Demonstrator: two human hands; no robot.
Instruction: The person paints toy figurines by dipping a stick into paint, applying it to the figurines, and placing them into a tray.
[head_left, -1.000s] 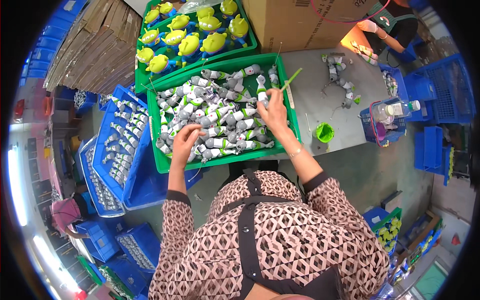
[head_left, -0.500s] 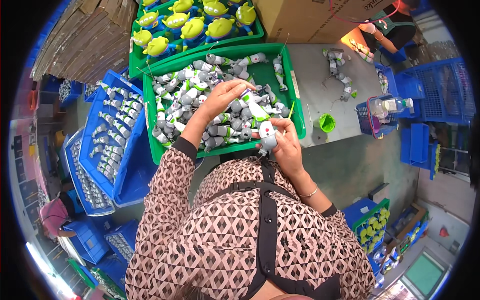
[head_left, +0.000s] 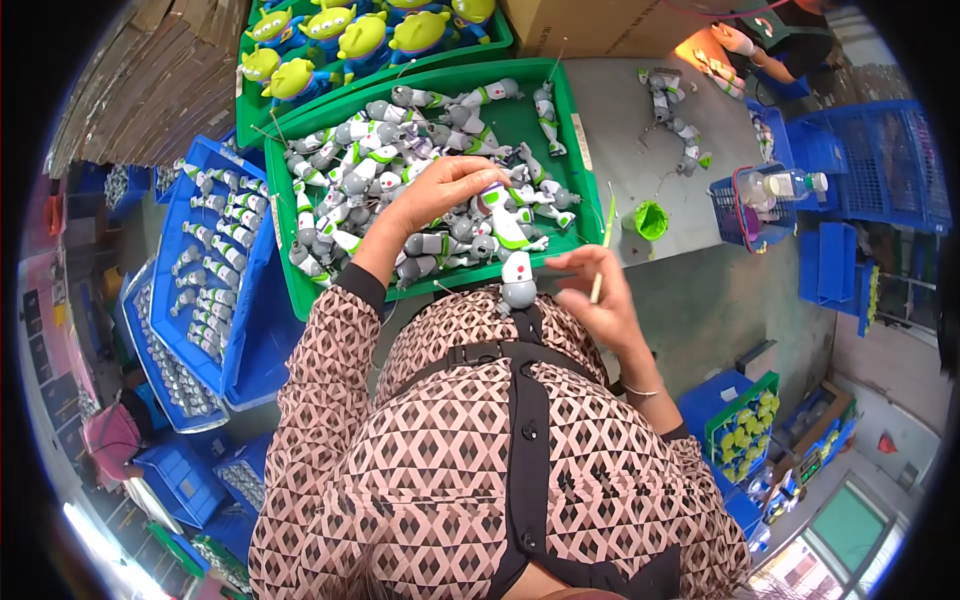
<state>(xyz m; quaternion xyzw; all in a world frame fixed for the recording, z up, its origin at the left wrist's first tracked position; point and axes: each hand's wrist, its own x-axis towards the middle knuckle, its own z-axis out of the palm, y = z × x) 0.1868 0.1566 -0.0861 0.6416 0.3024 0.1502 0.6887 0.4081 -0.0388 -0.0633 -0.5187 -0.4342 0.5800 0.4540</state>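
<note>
A green bin [head_left: 580, 150] holds a heap of several white, grey and green toy figures [head_left: 400, 150]. My left hand [head_left: 440, 190] reaches into the heap, its fingers curled over a white and purple figure [head_left: 497, 203]. My right hand [head_left: 595, 300] is at the bin's near edge, close to my chest. It pinches a white and grey figure [head_left: 517, 282] by its fingertips and also holds a thin stick [head_left: 597, 290].
A second green bin [head_left: 250, 100] behind holds yellow-green alien toys [head_left: 350, 35]. Blue trays [head_left: 215, 280] of small grey parts lie at the left. A small green paint cup [head_left: 651, 219], loose figures [head_left: 680, 120] and a blue basket with a bottle [head_left: 770, 195] sit on the grey table. Another person [head_left: 770, 40] works at the far right.
My right hand has pulled one figure out of the bin toward my chest. My left hand has moved to the right across the heap and curled onto another figure.
</note>
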